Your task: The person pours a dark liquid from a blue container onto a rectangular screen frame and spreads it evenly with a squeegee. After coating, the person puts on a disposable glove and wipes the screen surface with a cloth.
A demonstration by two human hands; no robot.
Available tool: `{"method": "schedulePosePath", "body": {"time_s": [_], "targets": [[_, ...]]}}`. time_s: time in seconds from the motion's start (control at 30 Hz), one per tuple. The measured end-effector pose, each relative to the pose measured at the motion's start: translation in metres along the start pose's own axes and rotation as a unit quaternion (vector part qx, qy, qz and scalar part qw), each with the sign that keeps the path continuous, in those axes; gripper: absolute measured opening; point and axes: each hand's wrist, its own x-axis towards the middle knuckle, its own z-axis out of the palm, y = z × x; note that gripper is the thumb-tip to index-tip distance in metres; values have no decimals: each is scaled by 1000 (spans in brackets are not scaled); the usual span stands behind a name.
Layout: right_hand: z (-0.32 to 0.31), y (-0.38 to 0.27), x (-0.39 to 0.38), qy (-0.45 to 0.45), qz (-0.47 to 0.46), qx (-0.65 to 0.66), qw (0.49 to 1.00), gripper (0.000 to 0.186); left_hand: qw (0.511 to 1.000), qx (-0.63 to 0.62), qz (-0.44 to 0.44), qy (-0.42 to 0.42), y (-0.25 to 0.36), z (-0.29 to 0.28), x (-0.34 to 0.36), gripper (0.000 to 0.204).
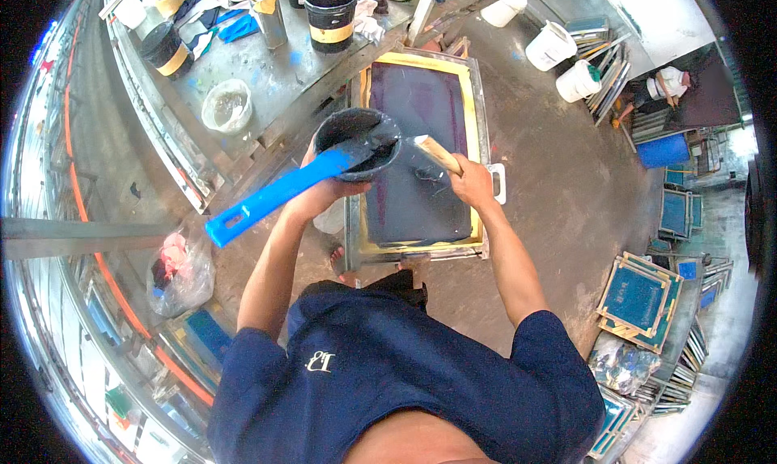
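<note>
Left hand grips black bucket; wooden tool in right hand.

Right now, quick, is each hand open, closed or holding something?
Left hand: closed, holding a round black bucket.
Right hand: closed on a pale, straight wooden handle.
</note>
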Motion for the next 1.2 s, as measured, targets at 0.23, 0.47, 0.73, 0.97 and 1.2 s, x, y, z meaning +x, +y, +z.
{"method": "schedulePosePath", "body": {"time_s": [0.23, 0.47, 0.73, 0.97, 1.2], "targets": [[96, 12, -21, 108, -130, -51, 984, 45, 991, 101, -18, 84, -8, 4, -47, 63], [95, -3, -75, 55, -121, -42, 990, 47, 992, 64, -57, 88, -66, -1, -61, 67], [19, 25, -75, 31, 75, 262, 962, 33, 998, -45, -47, 20, -51, 15, -33, 82], [-51, 1, -68, 199, 12, 413, 889, 29, 995, 82, 14, -60, -66, 54, 11, 101], [-100, -34, -73, 267, -65, 493, 825, 31, 992, 52, -3, -117, -27, 108, 38, 118]]}}
